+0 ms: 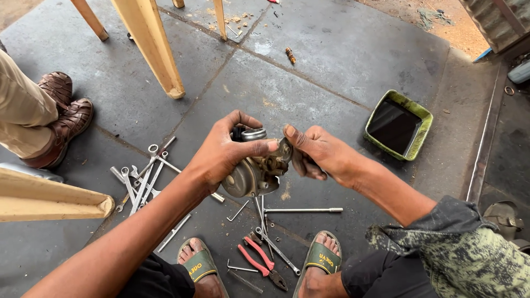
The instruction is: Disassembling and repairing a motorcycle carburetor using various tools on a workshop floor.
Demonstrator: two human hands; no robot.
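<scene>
My left hand (pixel 223 150) grips a dirty metal carburetor (pixel 255 168) from the left side, thumb laid across its top. My right hand (pixel 317 153) meets it from the right, fingers closed on a small part at the carburetor's upper right edge. Both hands hold it above the concrete floor, over my two feet in green sandals (pixel 201 264). What the right fingers pinch is mostly hidden.
Several wrenches (pixel 141 182) lie on the floor at left. Red-handled pliers (pixel 259 259), a long T-bar tool (pixel 301 210) and a spring (pixel 245 280) lie between my feet. A green tray of dark liquid (pixel 398 124) sits at right. Wooden legs (pixel 150 47) and another person's brown shoes (pixel 61 118) are at left.
</scene>
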